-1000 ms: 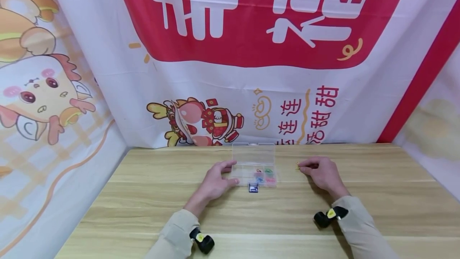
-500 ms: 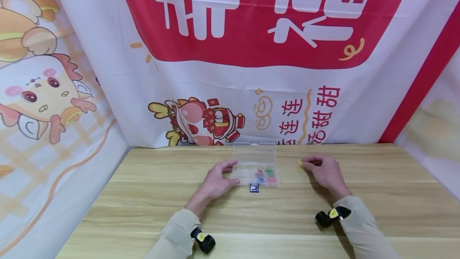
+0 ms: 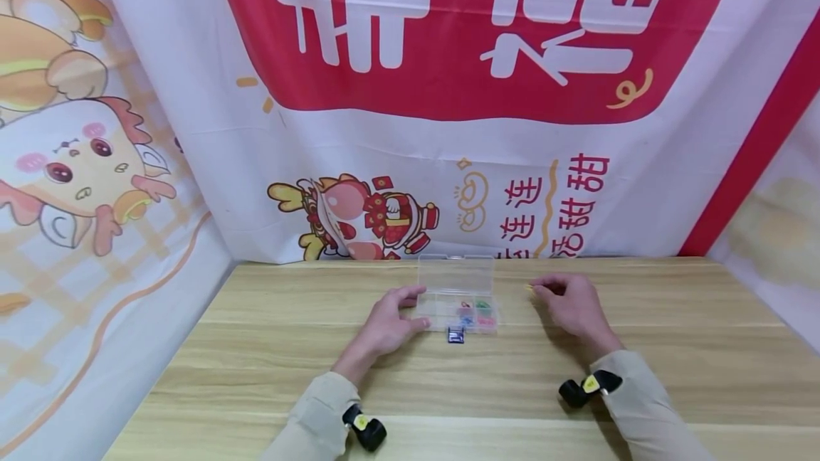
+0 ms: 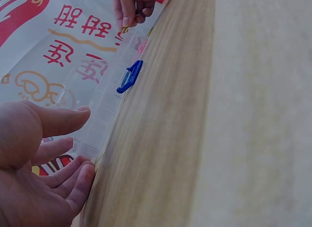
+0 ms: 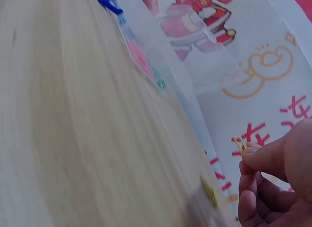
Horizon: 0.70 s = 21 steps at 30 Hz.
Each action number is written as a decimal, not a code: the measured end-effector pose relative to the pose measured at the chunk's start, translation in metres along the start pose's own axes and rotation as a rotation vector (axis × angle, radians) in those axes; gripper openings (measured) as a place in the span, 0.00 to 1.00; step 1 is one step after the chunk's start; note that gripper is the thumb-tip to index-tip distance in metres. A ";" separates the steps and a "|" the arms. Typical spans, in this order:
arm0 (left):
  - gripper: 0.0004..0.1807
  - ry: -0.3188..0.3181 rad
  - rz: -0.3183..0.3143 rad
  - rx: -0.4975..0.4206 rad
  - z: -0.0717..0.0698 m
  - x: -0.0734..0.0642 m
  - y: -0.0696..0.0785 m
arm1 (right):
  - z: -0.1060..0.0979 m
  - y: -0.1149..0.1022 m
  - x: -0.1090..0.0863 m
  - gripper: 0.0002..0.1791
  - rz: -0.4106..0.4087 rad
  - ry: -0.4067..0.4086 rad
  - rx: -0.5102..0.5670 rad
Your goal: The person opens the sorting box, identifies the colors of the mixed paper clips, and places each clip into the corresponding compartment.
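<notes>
A clear plastic compartment box [image 3: 442, 306] stands with its lid [image 3: 455, 274] raised at the back. My left hand [image 3: 386, 322] holds its left end, thumb at the near side and fingers at the far side. Red, green, blue and pink small items [image 3: 485, 321] lie in the right-hand compartments. To the right of the box, my right hand [image 3: 572, 304] pinches a yellow paper clip [image 5: 239, 144] between thumb and forefinger, above the table. More yellow paper clips [image 5: 208, 192] lie on the wood below it.
A dark blue clasp-like piece [image 3: 455, 335] sits at the box's front edge. The wooden table [image 3: 487, 390] ends at a printed cloth wall [image 3: 384, 141] close behind the box. Another cloth [image 3: 160, 283] hangs along the left.
My right hand has shifted a little left and up, and the yellow paper clip now shows at its fingertips. The left hand keeps its hold on the box.
</notes>
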<state>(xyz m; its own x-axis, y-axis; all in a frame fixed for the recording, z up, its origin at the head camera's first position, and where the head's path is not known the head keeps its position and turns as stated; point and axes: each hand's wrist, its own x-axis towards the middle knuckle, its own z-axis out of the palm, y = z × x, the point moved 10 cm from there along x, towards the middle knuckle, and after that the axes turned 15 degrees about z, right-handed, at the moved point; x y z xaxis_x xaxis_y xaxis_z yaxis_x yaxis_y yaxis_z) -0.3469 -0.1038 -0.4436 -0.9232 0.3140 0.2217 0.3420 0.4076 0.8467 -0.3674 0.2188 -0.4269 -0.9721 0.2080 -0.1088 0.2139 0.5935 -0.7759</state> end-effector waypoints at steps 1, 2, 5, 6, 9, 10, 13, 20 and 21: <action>0.35 -0.001 -0.001 -0.001 0.001 0.000 0.000 | 0.002 -0.002 -0.001 0.12 0.007 -0.010 0.005; 0.35 -0.001 -0.001 -0.003 0.001 0.000 0.000 | 0.003 -0.004 -0.003 0.12 0.009 -0.017 0.010; 0.35 0.000 -0.011 -0.005 0.002 0.000 -0.001 | 0.010 -0.012 -0.006 0.12 -0.001 -0.023 0.022; 0.35 -0.001 -0.006 -0.003 0.003 0.000 -0.001 | 0.012 -0.016 -0.007 0.12 -0.010 -0.022 0.025; 0.35 0.001 -0.014 0.000 0.002 0.000 -0.001 | 0.020 -0.027 -0.011 0.11 -0.036 -0.015 0.036; 0.35 0.002 -0.013 0.001 0.002 0.000 -0.001 | 0.023 -0.030 -0.012 0.11 -0.043 -0.014 0.042; 0.35 0.008 -0.015 -0.001 0.001 0.000 -0.001 | 0.033 -0.039 -0.016 0.11 -0.043 -0.021 0.069; 0.35 0.008 -0.013 -0.001 0.001 0.000 -0.002 | 0.056 -0.055 -0.025 0.10 -0.025 -0.065 0.117; 0.35 0.008 -0.013 -0.003 0.001 0.000 -0.001 | 0.059 -0.058 -0.026 0.09 -0.027 -0.068 0.117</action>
<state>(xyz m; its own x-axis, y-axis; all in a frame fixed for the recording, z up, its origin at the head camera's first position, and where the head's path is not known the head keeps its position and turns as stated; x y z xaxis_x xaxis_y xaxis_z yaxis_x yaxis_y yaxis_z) -0.3475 -0.1035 -0.4452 -0.9288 0.3018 0.2149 0.3298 0.4093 0.8507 -0.3598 0.1331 -0.4162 -0.9825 0.1373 -0.1256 0.1784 0.5028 -0.8458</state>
